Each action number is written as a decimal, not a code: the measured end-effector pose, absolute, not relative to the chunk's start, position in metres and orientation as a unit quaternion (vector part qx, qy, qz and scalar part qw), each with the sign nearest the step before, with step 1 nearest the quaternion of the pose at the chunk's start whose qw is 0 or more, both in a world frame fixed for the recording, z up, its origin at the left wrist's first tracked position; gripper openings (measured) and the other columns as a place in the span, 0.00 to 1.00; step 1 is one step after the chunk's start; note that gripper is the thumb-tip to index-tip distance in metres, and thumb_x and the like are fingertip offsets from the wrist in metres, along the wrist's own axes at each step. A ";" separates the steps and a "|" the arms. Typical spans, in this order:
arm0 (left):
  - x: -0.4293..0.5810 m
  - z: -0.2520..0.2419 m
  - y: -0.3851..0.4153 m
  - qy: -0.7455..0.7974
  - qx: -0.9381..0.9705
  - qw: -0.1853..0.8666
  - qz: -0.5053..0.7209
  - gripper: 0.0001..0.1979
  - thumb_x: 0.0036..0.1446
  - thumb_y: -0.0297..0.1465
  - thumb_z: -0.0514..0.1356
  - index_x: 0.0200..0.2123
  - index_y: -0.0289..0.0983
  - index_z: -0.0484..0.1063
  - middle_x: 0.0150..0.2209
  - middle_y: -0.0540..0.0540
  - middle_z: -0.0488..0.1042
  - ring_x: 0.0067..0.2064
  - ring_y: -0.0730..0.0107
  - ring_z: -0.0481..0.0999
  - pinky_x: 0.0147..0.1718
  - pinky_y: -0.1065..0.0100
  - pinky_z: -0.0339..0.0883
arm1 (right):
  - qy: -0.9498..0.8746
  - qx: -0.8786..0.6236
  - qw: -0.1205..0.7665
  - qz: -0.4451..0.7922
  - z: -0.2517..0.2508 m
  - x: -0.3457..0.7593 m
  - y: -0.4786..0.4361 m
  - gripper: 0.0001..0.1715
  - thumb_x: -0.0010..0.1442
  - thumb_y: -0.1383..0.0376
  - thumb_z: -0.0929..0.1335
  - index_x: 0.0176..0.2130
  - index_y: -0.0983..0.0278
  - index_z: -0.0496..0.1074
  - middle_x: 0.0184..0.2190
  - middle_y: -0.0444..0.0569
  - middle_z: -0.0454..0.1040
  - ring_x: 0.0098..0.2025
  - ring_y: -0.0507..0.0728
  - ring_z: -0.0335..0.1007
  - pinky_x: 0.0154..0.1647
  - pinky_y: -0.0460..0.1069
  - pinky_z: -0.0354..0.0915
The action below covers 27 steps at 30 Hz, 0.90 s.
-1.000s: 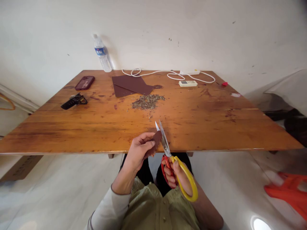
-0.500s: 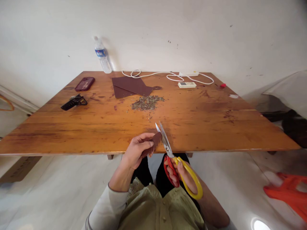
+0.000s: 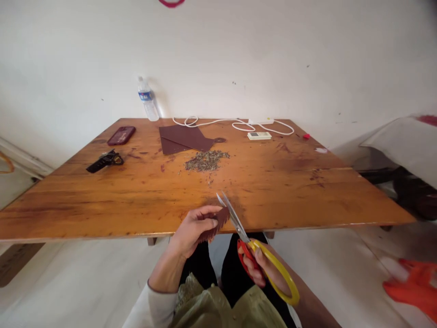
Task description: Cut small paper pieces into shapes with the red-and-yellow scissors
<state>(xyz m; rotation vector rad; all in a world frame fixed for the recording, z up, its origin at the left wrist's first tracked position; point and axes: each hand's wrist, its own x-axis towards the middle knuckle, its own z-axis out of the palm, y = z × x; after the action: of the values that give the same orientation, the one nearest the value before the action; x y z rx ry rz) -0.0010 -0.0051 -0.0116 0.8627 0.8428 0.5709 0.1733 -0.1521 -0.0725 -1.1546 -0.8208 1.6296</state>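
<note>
Although the clear bottle (image 3: 150, 110) at the upper left of the frame carries a blue label (image 3: 145, 96) with white characters, they are too small to read, and the pale writing on the dark red phone-like case (image 3: 121, 135) below it is just as unclear. Dark printed characters on the brown cardboard (image 3: 20, 259) at the lower left are also illegible, as are any markings on the white remote-like device (image 3: 259, 135) at the upper right of centre. The left hand (image 3: 194, 230) reaches up from the lower left, its wrist slightly bent, with thumb and fingers clamped on a small brown piece (image 3: 222, 218) whose lower edge is cut into a fringe. That piece is just below the centre of the frame, at the near edge of the wooden table (image 3: 290, 191). From the lower right comes the right hand (image 3: 257, 264), its fingers curled around the red handle of the scissors (image 3: 242, 232) and its thumb at the yellow one. The blades stand slightly apart, pointing up and to the left, right beside the piece. Near the centre lies a heap of fine clippings (image 3: 206, 161), with flat brown sheets (image 3: 177, 139) above it.
</note>
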 end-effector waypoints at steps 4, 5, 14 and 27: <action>-0.002 -0.012 -0.003 0.392 0.398 0.788 0.259 0.21 0.32 0.30 0.72 0.36 0.34 0.82 0.17 0.54 0.70 0.16 0.77 0.63 0.18 0.71 0.54 | -0.288 -0.498 0.461 0.676 -0.070 0.172 -0.151 0.47 0.44 0.25 0.70 0.38 0.61 0.64 0.22 0.33 0.57 0.17 0.43 0.40 0.13 0.39 0.42; -0.003 -0.012 -0.003 0.392 0.399 0.788 0.259 0.21 0.32 0.30 0.72 0.36 0.34 0.82 0.17 0.54 0.70 0.16 0.77 0.63 0.18 0.71 0.54 | -0.290 -0.501 0.458 0.674 -0.068 0.173 -0.151 0.47 0.44 0.25 0.71 0.38 0.61 0.64 0.22 0.33 0.58 0.17 0.42 0.40 0.13 0.39 0.42; -0.004 -0.018 0.002 0.360 0.408 0.804 0.240 0.20 0.35 0.28 0.71 0.37 0.34 0.82 0.17 0.53 0.70 0.16 0.76 0.63 0.18 0.71 0.55 | -0.405 -0.474 0.441 0.646 -0.063 0.189 -0.153 0.42 0.58 0.27 0.63 0.40 0.62 0.67 0.22 0.36 0.59 0.18 0.45 0.47 0.17 0.43 0.50; -0.006 -0.014 0.003 0.340 0.436 0.809 0.202 0.18 0.35 0.30 0.71 0.35 0.33 0.83 0.17 0.51 0.69 0.17 0.78 0.62 0.18 0.72 0.53 | -0.472 -0.543 0.367 0.590 -0.077 0.223 -0.146 0.44 0.50 0.27 0.68 0.40 0.62 0.67 0.19 0.36 0.61 0.15 0.46 0.48 0.16 0.44 0.45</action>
<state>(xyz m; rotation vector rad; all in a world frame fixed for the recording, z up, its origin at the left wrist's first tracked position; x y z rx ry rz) -0.0062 0.0029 -0.0144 0.9313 0.7269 0.4312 0.2232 -0.1456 -0.0766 -1.3939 -1.2131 1.5155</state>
